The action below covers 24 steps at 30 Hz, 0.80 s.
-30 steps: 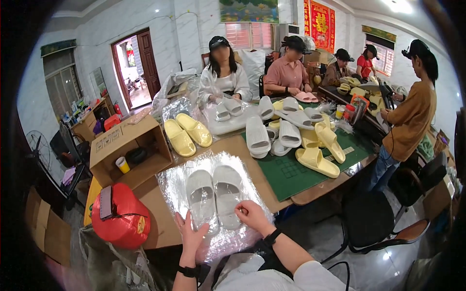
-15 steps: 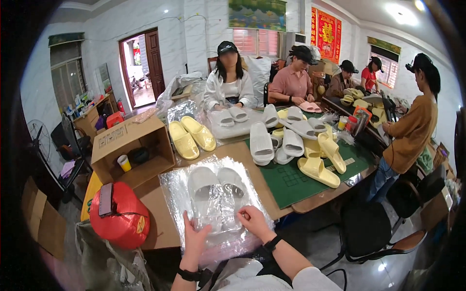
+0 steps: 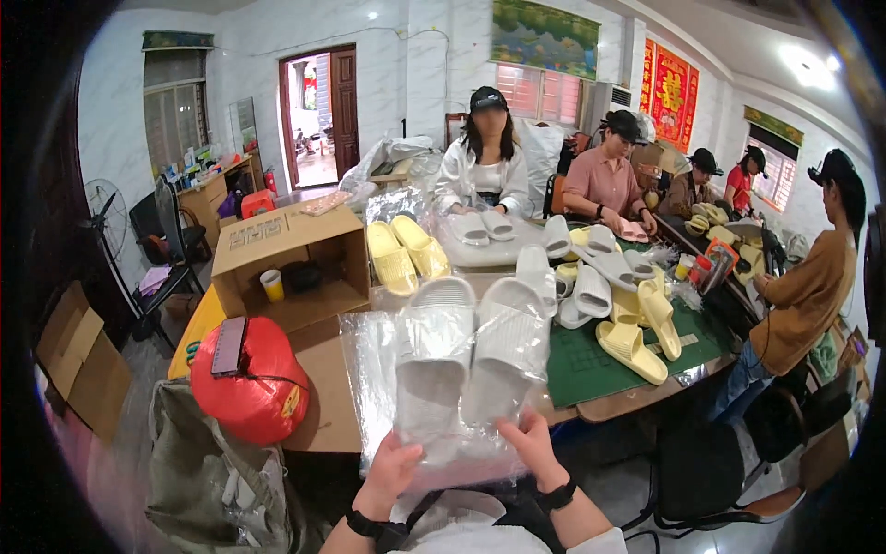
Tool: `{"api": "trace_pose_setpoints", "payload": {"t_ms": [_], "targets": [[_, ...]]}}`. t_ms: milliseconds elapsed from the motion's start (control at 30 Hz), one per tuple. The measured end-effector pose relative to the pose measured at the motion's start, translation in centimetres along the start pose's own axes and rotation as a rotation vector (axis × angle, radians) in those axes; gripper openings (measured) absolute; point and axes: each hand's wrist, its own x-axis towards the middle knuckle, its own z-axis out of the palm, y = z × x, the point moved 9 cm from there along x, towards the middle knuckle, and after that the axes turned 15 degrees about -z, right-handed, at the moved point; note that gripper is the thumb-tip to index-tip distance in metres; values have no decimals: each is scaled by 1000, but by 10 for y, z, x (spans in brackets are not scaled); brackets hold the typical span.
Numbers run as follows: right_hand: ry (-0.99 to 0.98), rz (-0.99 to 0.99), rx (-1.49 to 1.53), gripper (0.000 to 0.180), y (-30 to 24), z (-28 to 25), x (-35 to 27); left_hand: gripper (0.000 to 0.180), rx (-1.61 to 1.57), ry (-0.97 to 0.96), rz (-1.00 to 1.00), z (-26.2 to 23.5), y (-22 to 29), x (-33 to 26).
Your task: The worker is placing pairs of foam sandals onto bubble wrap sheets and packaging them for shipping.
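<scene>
At the left sits a round red plastic-wrapped bundle [image 3: 249, 397] with a phone-like device [image 3: 229, 347] lying on top. Behind it, an open-sided cardboard box [image 3: 288, 233] holds a yellow-and-white cup [image 3: 272, 285]. The left hand [image 3: 393, 471] is clamped on the lower left of a clear plastic bag [image 3: 374, 374], thumb on top. Beyond the bag, a pair of yellow slides [image 3: 392, 263] rests on the table. Inside the bag, over the table's near edge, two light grey slide sandals [image 3: 434, 332] lie side by side, soles down, toes pointing away from the person, long axes nearly parallel and running fore and aft. The right hand [image 3: 535, 452] pinches the bag's lower right, well apart from the left. Farther right, grey and yellow slides [image 3: 630, 351] are heaped on a green mat [image 3: 583, 369].
</scene>
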Motion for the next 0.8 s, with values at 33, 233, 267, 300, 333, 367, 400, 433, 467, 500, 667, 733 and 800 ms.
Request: {"api": "trace_pose_setpoints", "payload": {"t_ms": [33,233,267,300,333,367,400,433,467,500,667,733,800], "targets": [[31,-62,-24,43,-7,4,-6,65,27,-63,-20,9,-6,-3],[179,-220,-29,33,-29,38,-27,65,242,-39,-34,21,-11,-19],[160,-219,-27,33,-21,37,-31,65,264,22,-7,6,-12,-20],[51,-141,-46,30,-5,43,-35,64,284,85,19,-8,-10,-24],[-53,-54,-68,28,10,50,-43,64,272,101,22,-16,-2,-34],[-152,-185,-180,32,-16,64,-41,63,234,78,27,-20,14,-46],[-177,-167,-176,32,-29,64,-38,62,196,57,34,-26,32,-61],[-445,-320,-546,35,-50,80,-39,62,238,122,91,-42,52,-85],[-701,-489,-911,39,-57,99,-43,61,290,181,141,-59,77,-109],[-534,-566,-656,46,-72,101,-34,65,372,251,242,-73,108,-134],[-295,-607,-839,27,-50,60,-10,51,341,912,723,-208,214,-342],[-225,-616,-938,23,-42,43,-9,50,508,1171,801,-205,230,-392],[-188,-578,-929,21,-27,37,-8,48,678,1431,865,-194,241,-439]]}}
